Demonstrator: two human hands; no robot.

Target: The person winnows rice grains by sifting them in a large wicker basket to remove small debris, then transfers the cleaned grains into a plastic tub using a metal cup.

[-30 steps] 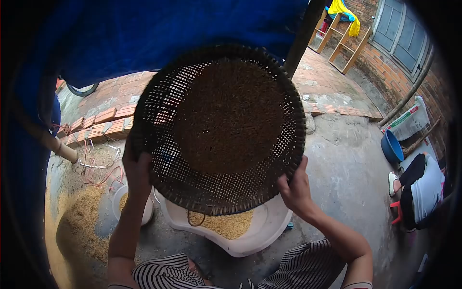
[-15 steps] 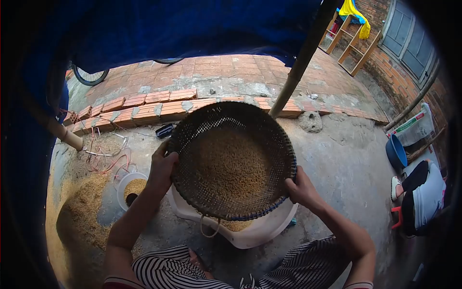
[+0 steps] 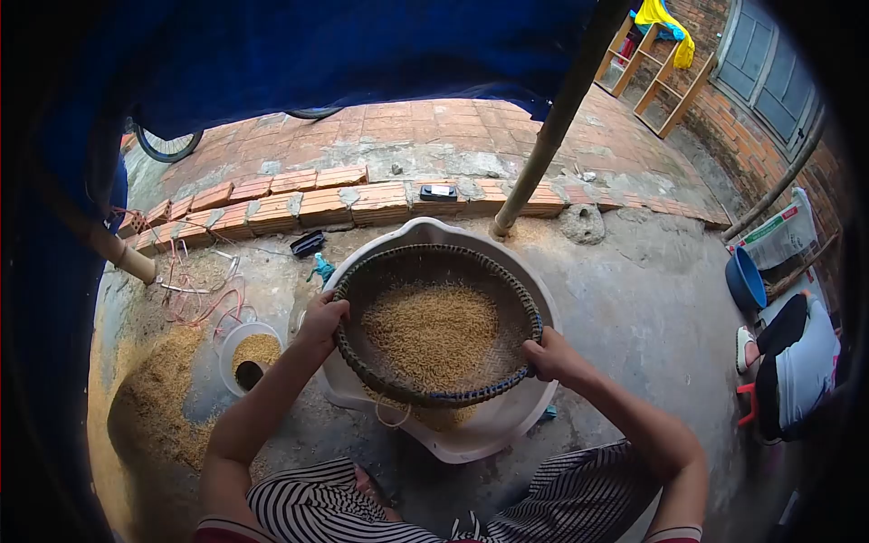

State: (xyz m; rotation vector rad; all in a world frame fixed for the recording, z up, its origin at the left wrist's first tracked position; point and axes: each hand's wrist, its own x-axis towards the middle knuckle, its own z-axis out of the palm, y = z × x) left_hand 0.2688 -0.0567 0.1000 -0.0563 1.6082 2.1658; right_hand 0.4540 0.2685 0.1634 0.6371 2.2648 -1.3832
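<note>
Between my hands is a round woven sieve (image 3: 398, 395) with a dark rim and a small loop hanging from its near side. A heap of golden grain (image 3: 433, 326), which looks like unhusked rice, lies in it. My left hand (image 3: 323, 319) is closed on the rim at the left, and my right hand (image 3: 550, 355) grips it at the right. Below the sieve stands a wide white basin (image 3: 516, 425) with some grain inside, partly hidden by the sieve.
Left of the basin stands a white bucket (image 3: 229, 369) of grain with a dark scoop, beside a grain and husk pile (image 3: 163, 398). A bamboo pole (image 3: 543, 158) rises behind the basin. Beyond runs a brick edge (image 3: 272, 215). At right, a person (image 3: 801, 371) sits near a blue tub (image 3: 745, 282).
The sieve has come down from a raised, tilted position to a flatter one over the basin. The grain, blurred before, now lies heaped. Both hands moved with it and kept hold.
</note>
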